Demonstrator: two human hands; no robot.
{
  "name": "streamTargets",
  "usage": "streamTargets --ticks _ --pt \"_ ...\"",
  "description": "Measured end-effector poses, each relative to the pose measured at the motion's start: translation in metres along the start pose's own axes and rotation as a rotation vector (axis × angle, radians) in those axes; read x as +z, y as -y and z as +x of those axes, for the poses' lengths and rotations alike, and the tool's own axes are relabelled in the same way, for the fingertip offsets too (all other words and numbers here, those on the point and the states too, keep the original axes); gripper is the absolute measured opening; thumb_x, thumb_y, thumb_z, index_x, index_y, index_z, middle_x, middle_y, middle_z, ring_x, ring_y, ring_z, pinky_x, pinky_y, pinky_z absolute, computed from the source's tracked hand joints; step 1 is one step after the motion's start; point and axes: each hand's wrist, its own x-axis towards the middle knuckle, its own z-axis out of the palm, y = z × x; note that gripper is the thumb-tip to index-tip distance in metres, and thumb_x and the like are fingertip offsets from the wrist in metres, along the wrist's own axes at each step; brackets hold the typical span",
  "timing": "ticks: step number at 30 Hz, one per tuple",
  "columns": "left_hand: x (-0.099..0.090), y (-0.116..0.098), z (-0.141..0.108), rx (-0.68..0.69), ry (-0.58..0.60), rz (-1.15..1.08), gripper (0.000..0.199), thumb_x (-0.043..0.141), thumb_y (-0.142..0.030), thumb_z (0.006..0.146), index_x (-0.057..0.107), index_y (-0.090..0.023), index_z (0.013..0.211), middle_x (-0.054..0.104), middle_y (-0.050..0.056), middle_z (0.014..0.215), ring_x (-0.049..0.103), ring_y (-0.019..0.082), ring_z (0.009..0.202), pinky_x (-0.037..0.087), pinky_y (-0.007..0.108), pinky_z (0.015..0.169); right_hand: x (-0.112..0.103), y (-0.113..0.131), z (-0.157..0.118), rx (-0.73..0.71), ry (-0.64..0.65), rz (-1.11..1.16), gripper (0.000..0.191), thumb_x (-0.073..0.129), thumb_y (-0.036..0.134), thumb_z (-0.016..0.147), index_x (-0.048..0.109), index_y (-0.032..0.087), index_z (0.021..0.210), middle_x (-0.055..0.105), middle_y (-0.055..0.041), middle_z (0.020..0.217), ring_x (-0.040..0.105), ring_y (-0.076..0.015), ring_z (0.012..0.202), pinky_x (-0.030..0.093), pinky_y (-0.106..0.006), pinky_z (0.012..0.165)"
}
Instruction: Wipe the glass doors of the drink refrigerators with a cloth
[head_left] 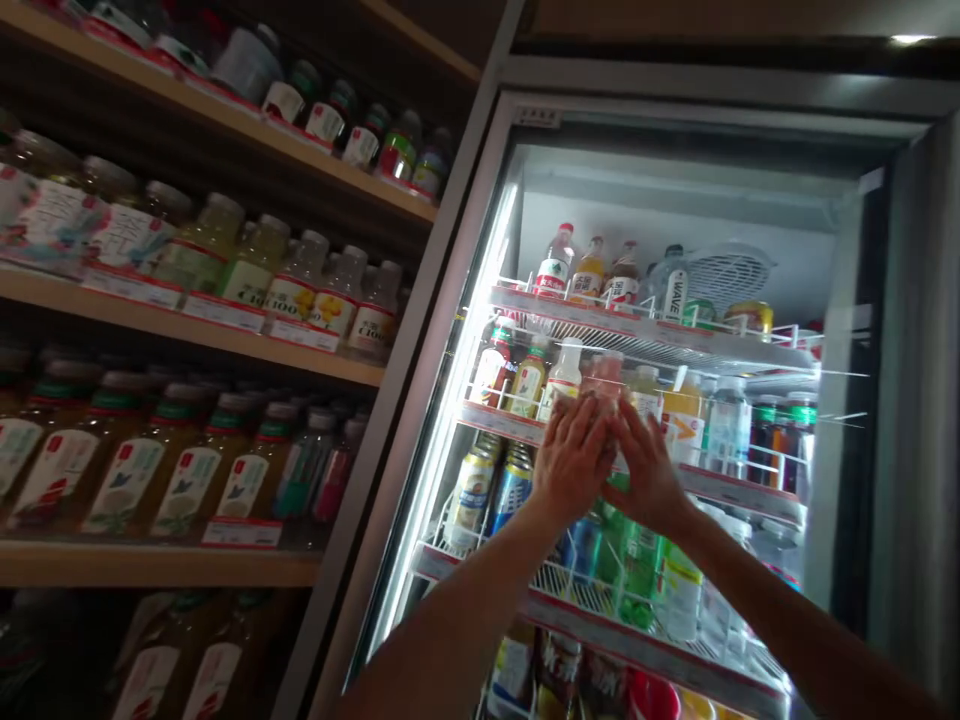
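My left hand [574, 450] is raised against the glass door of a drinks fridge, its fingers extended upward and close together. Beside it, my right hand [649, 480] has its fingers spread, the fingertips meeting those of the left. A blurred pinkish patch [604, 372] shows just above the fingertips; whether it is a reflection or a bottle I cannot tell. Behind the hands, inside the fridge, stand a white-capped bottle [564, 368], an orange juice bottle [682, 420] and green bottles [641, 560]. I make out no clear object held in either hand.
The fridge's grey frame [420, 330] runs diagonally on the left. Wire racks [720, 345] inside carry bottles and cans [472, 490]. To the left, wooden shelves [150, 565] hold rows of bottled drinks [131, 460] with price strips in front.
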Motion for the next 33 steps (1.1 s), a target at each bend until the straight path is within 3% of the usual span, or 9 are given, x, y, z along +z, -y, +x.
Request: streamTargets --ticks 3,7,11,14,19,22,25,27,33 --pt "0.006 0.011 0.003 0.06 0.04 0.146 0.039 0.043 -0.034 0.089 0.047 -0.02 0.126 0.044 0.009 0.137 0.035 0.022 0.131 0.032 0.044 0.109 -0.021 -0.042 -0.018 0.166 -0.024 -0.268 0.068 0.041 0.041 0.085 0.011 0.024 0.145 0.02 -0.0139 0.15 0.023 -0.0298 0.137 0.021 -0.058 0.107" --pt "-0.022 0.067 0.021 0.113 -0.046 0.233 0.042 0.039 -0.025 0.088 0.045 -0.015 0.128 0.048 0.011 0.134 0.035 0.022 0.13 0.031 0.042 0.109 -0.037 -0.084 -0.029 0.555 -0.171 -0.486 0.056 0.028 0.045 0.088 0.034 0.018 0.137 0.031 -0.0175 0.145 0.028 -0.0319 0.134 0.026 -0.058 0.101" --pt "-0.049 0.115 0.041 -0.134 -0.263 0.321 0.035 0.039 -0.021 0.085 0.054 -0.013 0.116 0.05 0.014 0.131 0.04 0.025 0.126 0.032 0.047 0.106 -0.037 -0.088 -0.028 0.608 -0.142 -0.493 0.056 0.025 0.048 0.088 0.043 0.017 0.132 0.036 -0.0146 0.143 0.028 -0.0301 0.134 0.025 -0.055 0.103" --pt "-0.038 0.093 0.038 -0.109 -0.177 0.33 0.033 0.038 -0.019 0.086 0.056 -0.019 0.115 0.054 0.007 0.128 0.04 0.025 0.126 0.033 0.049 0.105 -0.036 -0.084 -0.026 0.611 -0.146 -0.49 0.057 0.025 0.048 0.088 0.045 0.016 0.13 0.037 -0.0149 0.142 0.029 -0.03 0.134 0.026 -0.054 0.102" --pt "-0.012 0.035 0.013 0.3 0.192 0.28 0.033 0.044 -0.03 0.086 0.055 -0.026 0.117 0.044 -0.001 0.138 0.031 0.025 0.132 0.025 0.049 0.109 -0.042 -0.085 -0.03 0.591 -0.134 -0.472 0.056 0.028 0.046 0.087 0.048 0.014 0.127 0.041 -0.0151 0.14 0.032 -0.0287 0.133 0.027 -0.05 0.103" --pt "-0.037 0.068 0.019 0.185 0.163 0.329 0.033 0.038 -0.029 0.089 0.054 -0.022 0.118 0.047 0.003 0.136 0.033 0.021 0.131 0.026 0.044 0.11 -0.045 -0.087 -0.036 0.554 -0.143 -0.471 0.054 0.031 0.044 0.086 0.049 0.014 0.127 0.042 -0.0144 0.139 0.033 -0.0274 0.133 0.027 -0.047 0.103" --pt "-0.07 0.117 0.029 -0.197 -0.072 0.42 0.036 0.035 -0.026 0.09 0.052 -0.016 0.119 0.047 0.011 0.135 0.034 0.024 0.131 0.026 0.048 0.109 -0.046 -0.087 -0.039 0.548 -0.146 -0.47 0.052 0.035 0.041 0.085 0.046 0.018 0.13 0.04 -0.0116 0.141 0.032 -0.0265 0.133 0.027 -0.048 0.104" --pt "-0.075 0.124 0.023 -0.256 -0.122 0.415 0.036 0.033 -0.024 0.09 0.052 -0.014 0.119 0.047 0.013 0.134 0.031 0.025 0.133 0.024 0.049 0.111 -0.045 -0.086 -0.04 0.557 -0.145 -0.464 0.051 0.036 0.041 0.084 0.045 0.02 0.13 0.039 -0.0107 0.142 0.032 -0.0264 0.133 0.027 -0.048 0.104" --pt "-0.036 0.051 -0.04 0.306 0.172 0.227 0.034 0.042 -0.022 0.088 0.05 -0.019 0.121 0.047 0.005 0.135 0.025 0.02 0.136 0.025 0.044 0.112 -0.044 -0.088 -0.041 0.558 -0.155 -0.448 0.053 0.029 0.043 0.087 0.044 0.019 0.131 0.039 -0.0122 0.142 0.03 -0.0259 0.134 0.024 -0.047 0.105"
